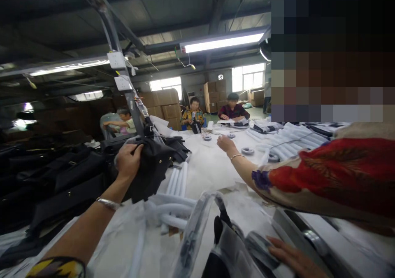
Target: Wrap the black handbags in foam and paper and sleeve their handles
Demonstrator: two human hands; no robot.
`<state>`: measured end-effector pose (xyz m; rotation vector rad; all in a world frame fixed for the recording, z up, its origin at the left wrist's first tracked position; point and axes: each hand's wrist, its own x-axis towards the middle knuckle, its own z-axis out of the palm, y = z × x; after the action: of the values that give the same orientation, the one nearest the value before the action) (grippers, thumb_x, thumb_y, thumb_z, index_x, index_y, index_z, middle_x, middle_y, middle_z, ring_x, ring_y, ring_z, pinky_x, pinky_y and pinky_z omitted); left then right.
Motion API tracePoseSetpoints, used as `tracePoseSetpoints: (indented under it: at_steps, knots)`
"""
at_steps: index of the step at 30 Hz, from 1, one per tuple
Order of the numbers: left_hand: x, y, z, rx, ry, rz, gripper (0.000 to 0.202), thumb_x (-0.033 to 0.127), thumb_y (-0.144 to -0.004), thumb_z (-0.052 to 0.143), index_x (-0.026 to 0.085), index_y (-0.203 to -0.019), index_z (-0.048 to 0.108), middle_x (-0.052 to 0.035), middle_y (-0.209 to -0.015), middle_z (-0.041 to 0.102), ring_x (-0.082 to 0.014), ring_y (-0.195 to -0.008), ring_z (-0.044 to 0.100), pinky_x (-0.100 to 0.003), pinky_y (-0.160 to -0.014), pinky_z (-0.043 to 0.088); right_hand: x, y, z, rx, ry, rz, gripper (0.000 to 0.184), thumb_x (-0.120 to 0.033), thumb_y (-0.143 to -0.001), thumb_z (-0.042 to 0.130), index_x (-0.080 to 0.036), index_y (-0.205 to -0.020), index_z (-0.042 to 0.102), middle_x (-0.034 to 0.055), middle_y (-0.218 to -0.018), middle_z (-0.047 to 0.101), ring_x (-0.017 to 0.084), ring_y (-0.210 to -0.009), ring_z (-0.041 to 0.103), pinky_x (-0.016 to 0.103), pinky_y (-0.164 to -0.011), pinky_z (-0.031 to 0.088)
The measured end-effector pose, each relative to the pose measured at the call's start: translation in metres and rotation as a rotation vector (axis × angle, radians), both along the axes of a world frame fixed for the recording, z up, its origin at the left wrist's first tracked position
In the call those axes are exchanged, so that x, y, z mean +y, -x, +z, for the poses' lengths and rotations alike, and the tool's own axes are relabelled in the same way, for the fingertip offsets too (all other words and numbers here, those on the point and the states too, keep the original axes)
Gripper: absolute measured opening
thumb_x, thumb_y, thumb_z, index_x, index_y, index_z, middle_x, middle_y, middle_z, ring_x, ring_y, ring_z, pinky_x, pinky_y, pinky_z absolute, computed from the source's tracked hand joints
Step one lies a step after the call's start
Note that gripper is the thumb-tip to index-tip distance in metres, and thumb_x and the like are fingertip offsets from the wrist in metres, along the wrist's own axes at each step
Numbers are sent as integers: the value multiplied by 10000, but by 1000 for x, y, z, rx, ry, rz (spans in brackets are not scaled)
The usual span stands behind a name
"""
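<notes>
At the left, my left hand (128, 159) is closed on the edge of a black bag (149, 167) with small metal studs, lifting it above the table. My right hand (291, 255) is blurred and partly cut off at the bottom right. Its fingers are stretched out against a dark item in clear plastic (262, 249). Beside it, in front of me, stands a black bag in a clear plastic wrapper (230, 249). From the right reaches a co-worker's arm in a red floral sleeve (336, 175); that hand (226, 143) is over the table.
Many black bags (70, 187) are piled at the left. White wrapped rolls (177, 181) lie on the white table (203, 173), with more rolls (293, 140) at the right. Coiled rings (247, 150) lie mid-table. A metal post (131, 101) rises at left; people sit across the table.
</notes>
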<state>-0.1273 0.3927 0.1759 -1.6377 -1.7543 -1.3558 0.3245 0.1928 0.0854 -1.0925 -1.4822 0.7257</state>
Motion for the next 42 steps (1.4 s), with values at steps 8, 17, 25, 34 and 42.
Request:
tracePoseSetpoints:
  at_steps: [8,17,25,34,42]
  knots:
    - [82,-192,21,-33,11,-477,225,374,-938,594,163,-928,673,-66,-1018,669,-222,-1036,611,-442,-969,468,153,58,163,136,8,226,249,-541,-660,571,-557,-835,748,-164,-912,727,228,-1466,288,460,-785,520]
    - [5,-175,3,-244,602,-780,418,451,-897,638,116,-1142,681,-83,-976,744,-191,-893,693,-377,-842,548,-70,-15,-50,449,453,97,722,-429,-661,834,-347,-1342,610,75,-1382,606,285,-1328,518,437,-1068,450]
    - [-206,-91,-35,-595,1048,-731,604,742,-786,587,221,-1042,753,-99,-951,774,-281,-892,726,-419,-849,582,-89,48,-49,1000,638,421,454,-229,-789,704,-216,-1241,674,62,-1266,659,193,-1087,621,269,-922,477]
    - [-291,-112,-20,-809,960,-802,508,618,-908,530,150,-923,726,-112,-948,748,-227,-906,684,-338,-858,528,-110,84,-42,725,582,467,526,-268,-734,841,-186,-1199,609,81,-1111,710,240,-1061,637,330,-894,461]
    - [-295,-137,-12,-960,898,-886,465,464,-792,775,215,-1175,692,-58,-1008,735,-160,-869,670,-247,-756,514,-102,106,-4,676,504,344,643,-392,-620,910,-193,-1104,537,79,-1041,741,236,-966,680,328,-821,492]
